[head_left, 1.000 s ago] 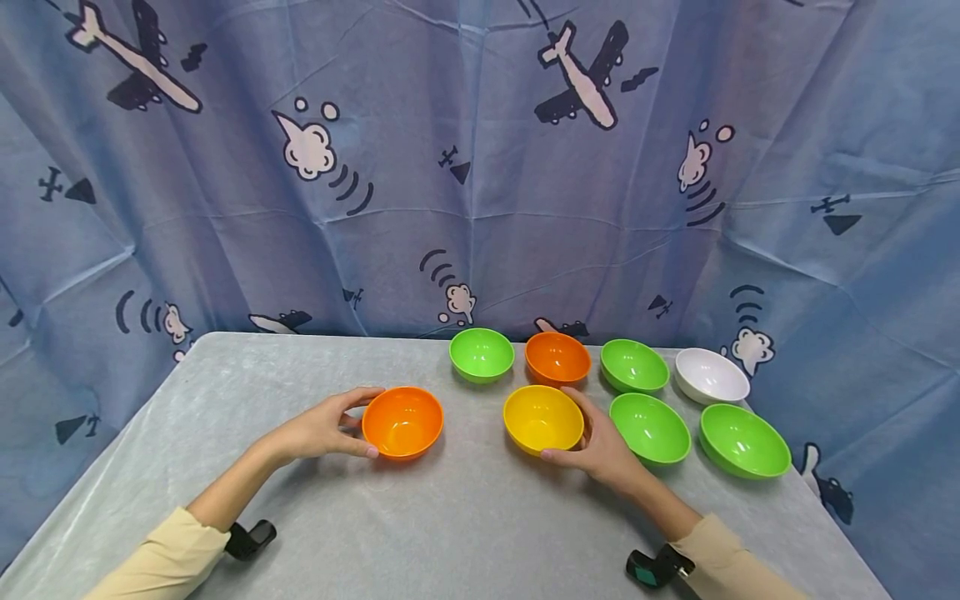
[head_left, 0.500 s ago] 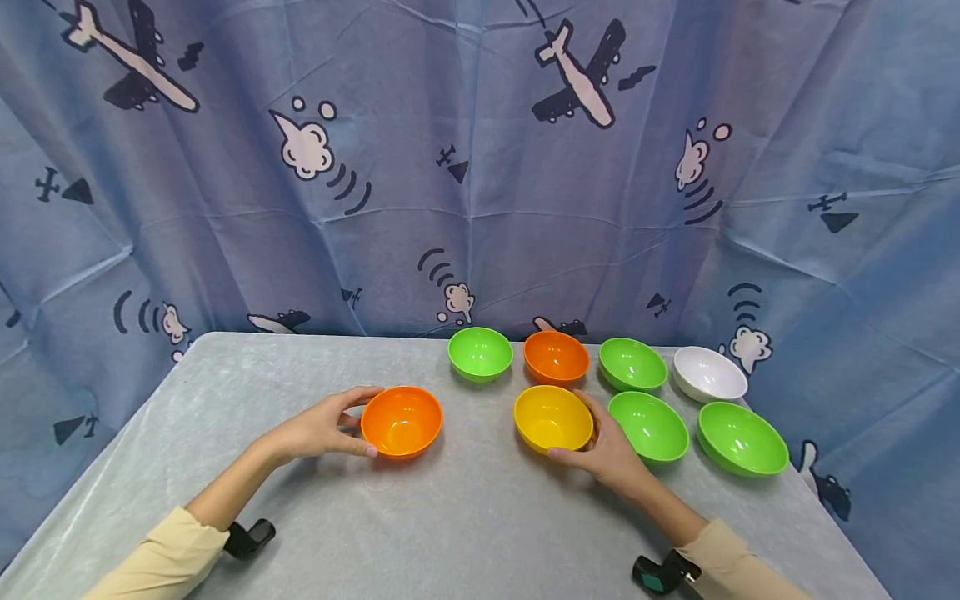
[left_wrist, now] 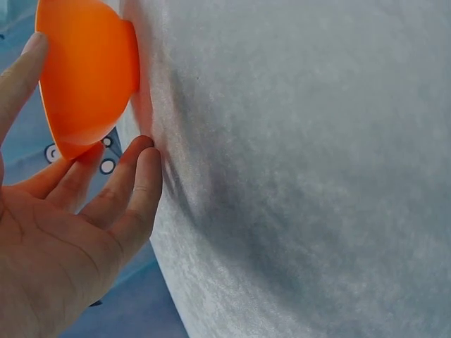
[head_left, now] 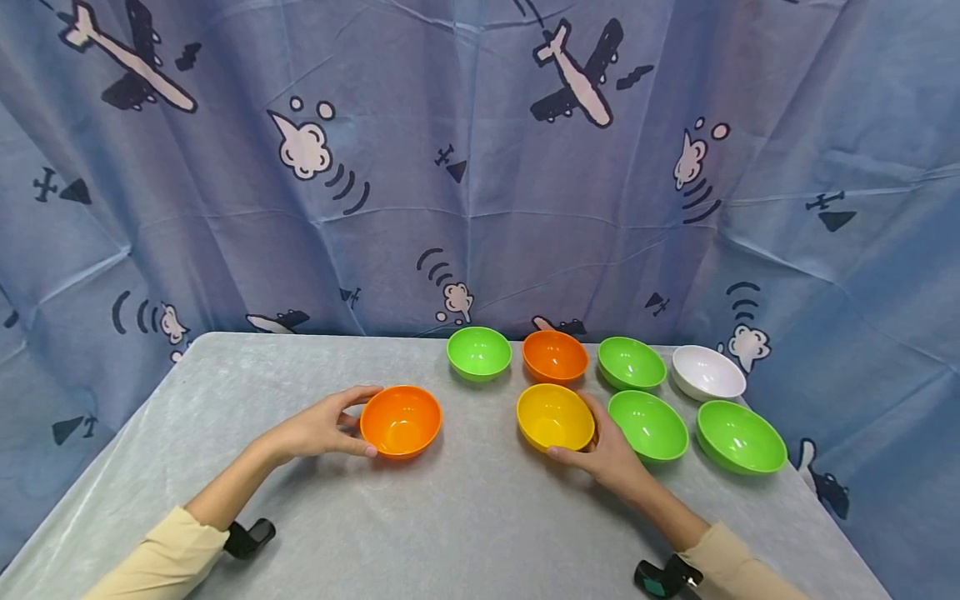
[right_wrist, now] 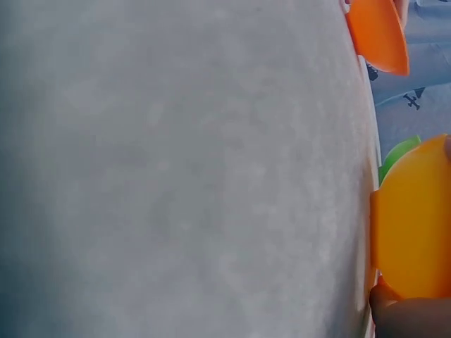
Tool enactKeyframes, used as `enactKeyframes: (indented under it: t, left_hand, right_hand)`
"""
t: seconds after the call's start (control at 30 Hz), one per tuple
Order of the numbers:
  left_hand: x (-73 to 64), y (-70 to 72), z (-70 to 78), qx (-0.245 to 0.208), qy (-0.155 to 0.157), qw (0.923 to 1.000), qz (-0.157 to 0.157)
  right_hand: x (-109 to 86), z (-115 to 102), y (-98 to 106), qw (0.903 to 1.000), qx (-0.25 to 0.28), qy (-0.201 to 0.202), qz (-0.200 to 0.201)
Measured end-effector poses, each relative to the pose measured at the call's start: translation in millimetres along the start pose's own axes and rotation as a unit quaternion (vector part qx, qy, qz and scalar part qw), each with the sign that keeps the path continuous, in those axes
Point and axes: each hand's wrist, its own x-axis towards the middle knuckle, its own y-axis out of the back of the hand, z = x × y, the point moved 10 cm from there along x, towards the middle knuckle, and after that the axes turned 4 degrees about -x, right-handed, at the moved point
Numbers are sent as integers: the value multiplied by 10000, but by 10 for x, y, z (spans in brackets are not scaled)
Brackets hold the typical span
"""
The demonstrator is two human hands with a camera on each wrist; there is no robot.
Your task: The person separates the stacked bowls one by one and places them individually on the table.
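My left hand (head_left: 324,429) holds an orange bowl (head_left: 401,422) from its left side, thumb at the near wall and fingers at the far side. In the left wrist view the orange bowl (left_wrist: 88,77) stands upright on its foot, thumb near the rim. My right hand (head_left: 611,446) grips a yellow bowl (head_left: 555,417) from the right, thumb in front, the other fingers mostly hidden behind it. The right wrist view shows the yellow bowl (right_wrist: 412,218) at the right edge with a fingertip (right_wrist: 409,317) below it.
Behind stand a green bowl (head_left: 479,353), an orange bowl (head_left: 555,356), another green bowl (head_left: 632,362) and a white bowl (head_left: 708,372). Two more green bowls, one nearer (head_left: 648,425) and one at the right (head_left: 741,437), sit beside my right hand. A patterned curtain (head_left: 375,167) hangs behind the grey table (head_left: 450,533).
My right hand has moved the yellow bowl a little to the right, toward the green bowls. The left hand and its orange bowl have stayed in place.
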Motion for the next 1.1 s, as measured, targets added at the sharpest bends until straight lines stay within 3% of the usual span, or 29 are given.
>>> enactKeyframes:
  t: [0.27,0.63,1.1]
  left_hand:
    - [-1,-38,-31,40,-27,9999,112]
    - [70,-53,-61,364,-60,9983,457]
    - [109,-69,-22,86,-238,9981,555]
  right_hand:
    - [4,38,-18,9995,-119,-273,-139]
    - [12,57,-47,9994,-150,-264,-192]
    - [-2,65,-26,9994,-89,-232,-235]
